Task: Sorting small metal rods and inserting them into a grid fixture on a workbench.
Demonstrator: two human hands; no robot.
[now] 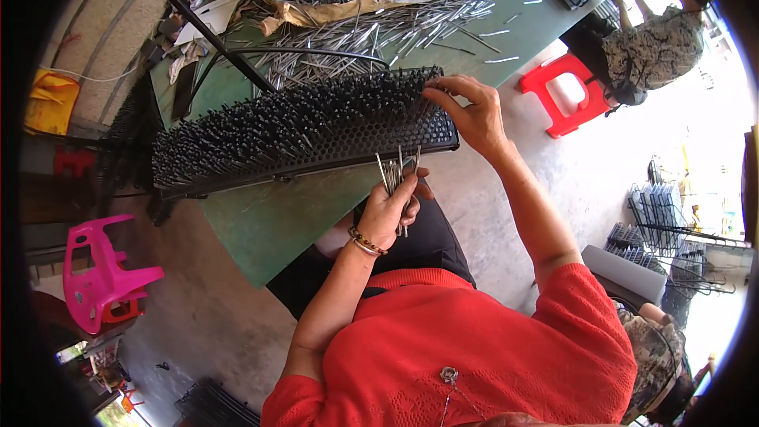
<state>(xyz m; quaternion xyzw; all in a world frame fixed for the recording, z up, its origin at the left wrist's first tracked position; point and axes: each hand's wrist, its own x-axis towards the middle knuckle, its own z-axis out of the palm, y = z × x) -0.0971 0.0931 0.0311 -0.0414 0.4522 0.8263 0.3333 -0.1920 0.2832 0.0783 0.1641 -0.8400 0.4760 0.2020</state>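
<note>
Probably slotting: left grip (391,207) holds metal strips (390,177), can't tell with right grip (432,92) at mid-frame black rack (348,149), next needs steady aim.

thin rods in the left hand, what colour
Silvery grey: the thin rods show in the head view.

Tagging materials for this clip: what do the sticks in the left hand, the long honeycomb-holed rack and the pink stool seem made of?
Sticks: probably metal, silvery-grey; thin, straight, with bright glints.
Rack: black with a slight sheen; plastic or coated metal, unclear which.
Pink stool: likely moulded plastic, glossy, with smooth curves and even colour.
</note>
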